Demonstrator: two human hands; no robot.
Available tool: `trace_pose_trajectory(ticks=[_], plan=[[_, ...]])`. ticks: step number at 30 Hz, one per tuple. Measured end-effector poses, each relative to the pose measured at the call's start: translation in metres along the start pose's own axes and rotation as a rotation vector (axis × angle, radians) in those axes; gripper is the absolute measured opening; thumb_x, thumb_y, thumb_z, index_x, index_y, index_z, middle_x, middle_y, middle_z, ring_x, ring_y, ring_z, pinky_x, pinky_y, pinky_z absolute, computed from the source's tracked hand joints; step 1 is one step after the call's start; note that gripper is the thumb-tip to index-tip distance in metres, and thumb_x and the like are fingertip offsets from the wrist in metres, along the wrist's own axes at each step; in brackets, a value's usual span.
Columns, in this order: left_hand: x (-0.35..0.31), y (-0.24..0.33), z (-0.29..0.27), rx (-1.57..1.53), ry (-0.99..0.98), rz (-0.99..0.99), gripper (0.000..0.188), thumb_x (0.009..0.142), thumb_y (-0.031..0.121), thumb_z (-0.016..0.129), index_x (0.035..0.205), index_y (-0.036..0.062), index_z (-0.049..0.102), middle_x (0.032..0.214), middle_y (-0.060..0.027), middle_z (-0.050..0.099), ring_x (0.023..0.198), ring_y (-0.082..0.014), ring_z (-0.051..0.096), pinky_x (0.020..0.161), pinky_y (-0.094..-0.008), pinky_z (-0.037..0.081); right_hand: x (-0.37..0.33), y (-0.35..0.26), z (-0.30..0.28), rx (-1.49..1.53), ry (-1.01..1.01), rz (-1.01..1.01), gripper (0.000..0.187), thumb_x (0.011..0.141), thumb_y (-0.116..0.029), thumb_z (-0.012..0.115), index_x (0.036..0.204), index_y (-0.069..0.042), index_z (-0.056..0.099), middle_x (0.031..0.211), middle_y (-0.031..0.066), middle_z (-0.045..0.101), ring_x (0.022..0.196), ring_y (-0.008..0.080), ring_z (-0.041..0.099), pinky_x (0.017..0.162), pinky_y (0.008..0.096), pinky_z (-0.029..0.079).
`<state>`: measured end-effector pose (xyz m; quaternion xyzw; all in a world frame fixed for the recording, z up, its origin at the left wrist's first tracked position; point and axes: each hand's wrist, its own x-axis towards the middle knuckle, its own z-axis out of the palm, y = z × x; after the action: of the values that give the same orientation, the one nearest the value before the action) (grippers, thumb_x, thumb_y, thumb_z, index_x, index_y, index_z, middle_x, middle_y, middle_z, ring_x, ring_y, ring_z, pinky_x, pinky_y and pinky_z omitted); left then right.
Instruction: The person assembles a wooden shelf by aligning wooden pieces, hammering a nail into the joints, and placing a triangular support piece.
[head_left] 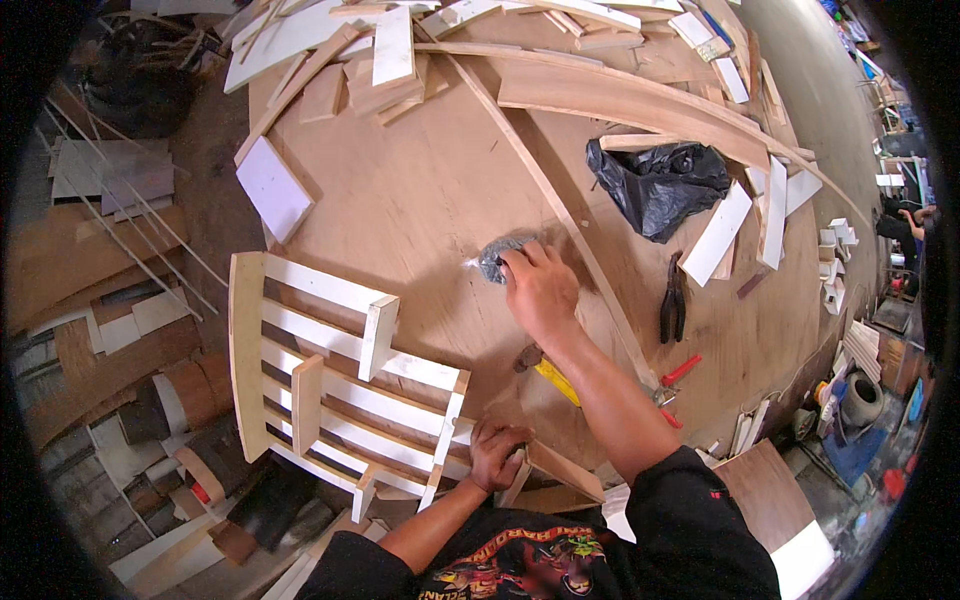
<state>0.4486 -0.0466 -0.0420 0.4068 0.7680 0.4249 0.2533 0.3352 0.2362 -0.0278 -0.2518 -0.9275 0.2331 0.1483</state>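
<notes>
My right hand (pixel 543 288) reaches to a small grey plastic bag (pixel 497 262) on the wooden worktable (pixel 400 190). Its fingers are bent together at the bag's edge; what they pinch is too small to make out. My left hand (pixel 497 455), close to my body, curls round the end of a short wooden board (pixel 512 482). Left of it lies a white slatted wooden frame (pixel 350 380) with upright blocks. A hammer with a yellow handle (pixel 556 382) rests partly behind my right forearm. To the right are black-handled pliers (pixel 673 305) and a red-handled tool (pixel 682 371).
A black plastic bag (pixel 662 185) sits at the right of the table, beside white offcuts (pixel 717 232). A long thin strip (pixel 550 195) crosses the tabletop diagonally. Wood scraps pile along the far edge. Boards (pixel 110 340) cover the floor at left; a person (pixel 905 225) is far right.
</notes>
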Motion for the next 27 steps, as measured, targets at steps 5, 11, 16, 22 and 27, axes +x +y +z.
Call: trace_pose_trajectory(ticks=[5,11,16,22,27], plan=[[0.001,0.001,-0.001,-0.016,0.005,0.017,0.034,0.088,0.035,0.057,0.110,0.0143,0.073,0.105,-0.0044,0.074,0.100,-0.0316,0.061,0.102,-0.0524,0.040,-0.001,0.008,0.002,-0.032,-0.065,-0.050,0.016,0.078,-0.010,0.073,0.094,-0.013,0.070,0.098,0.0061,0.066,0.090,0.0307,0.066,0.070,0.0464,0.055],[0.003,0.004,-0.004,0.014,0.001,0.031,0.034,0.088,0.035,0.057,0.109,0.0134,0.073,0.103,-0.0045,0.073,0.100,-0.0311,0.061,0.100,-0.0510,0.041,-0.002,0.016,0.003,0.441,-0.004,0.193,0.011,0.084,-0.008,0.074,0.094,-0.007,0.069,0.087,0.0084,0.067,0.079,0.0281,0.066,0.068,0.0439,0.052],[0.000,0.002,-0.002,-0.071,-0.045,-0.069,0.034,0.088,0.035,0.057,0.108,0.0134,0.074,0.101,-0.0057,0.073,0.100,-0.0311,0.061,0.100,-0.0495,0.041,-0.011,0.023,-0.014,1.168,-0.121,0.619,0.009,0.093,-0.009,0.070,0.096,-0.001,0.066,0.080,0.0071,0.067,0.067,0.0159,0.061,0.064,0.0335,0.052],[-0.001,-0.002,-0.001,-0.056,-0.002,-0.002,0.030,0.089,0.032,0.056,0.105,0.0133,0.073,0.101,-0.0066,0.073,0.101,-0.0315,0.062,0.100,-0.0503,0.041,-0.036,0.011,-0.043,1.675,-0.185,0.913,0.007,0.096,-0.010,0.068,0.098,-0.004,0.065,0.082,0.0071,0.067,0.066,0.0163,0.063,0.061,0.0318,0.053],[-0.002,0.000,-0.002,-0.016,-0.012,-0.004,0.027,0.087,0.029,0.058,0.103,0.0110,0.072,0.107,-0.0086,0.073,0.103,-0.0325,0.062,0.101,-0.0519,0.040,-0.063,0.015,-0.048,1.836,-0.210,0.905,0.007,0.096,-0.010,0.067,0.098,-0.004,0.064,0.082,0.0076,0.067,0.067,0.0163,0.063,0.061,0.0313,0.052]])
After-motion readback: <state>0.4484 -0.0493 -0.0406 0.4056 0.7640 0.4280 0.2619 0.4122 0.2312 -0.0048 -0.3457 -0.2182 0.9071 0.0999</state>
